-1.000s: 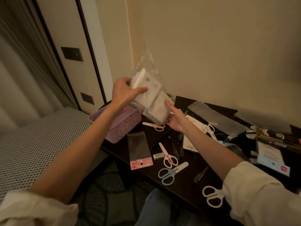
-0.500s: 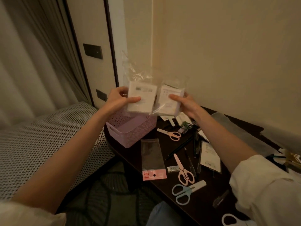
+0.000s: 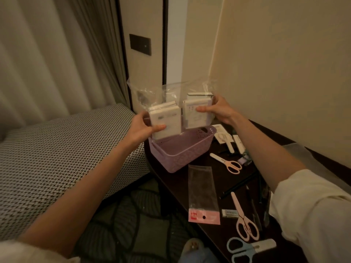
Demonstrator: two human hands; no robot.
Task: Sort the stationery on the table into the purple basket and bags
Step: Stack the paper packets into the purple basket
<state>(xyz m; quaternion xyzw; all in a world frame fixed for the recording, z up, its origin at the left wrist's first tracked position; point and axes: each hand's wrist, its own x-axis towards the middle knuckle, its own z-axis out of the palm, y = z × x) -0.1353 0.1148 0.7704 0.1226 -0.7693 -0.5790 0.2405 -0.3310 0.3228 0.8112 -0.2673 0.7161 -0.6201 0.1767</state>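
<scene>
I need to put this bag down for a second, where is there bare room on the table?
Bare dark table shows between the purple basket and the flat clear sleeve, and between that sleeve and the upper pink scissors. It is crowded on the right by the lower pink scissors, blue scissors and dark pens. The basket's inside looks free beneath the bag.

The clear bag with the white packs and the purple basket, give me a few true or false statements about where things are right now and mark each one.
1. Both hands, left and right, hold the clear bag. True.
2. The bag rests inside the purple basket. False: it is held above the basket.
3. Pink scissors lie on the table right of the basket. True.
4. The blue scissors are in the basket. False: they lie on the table's near end.
</scene>
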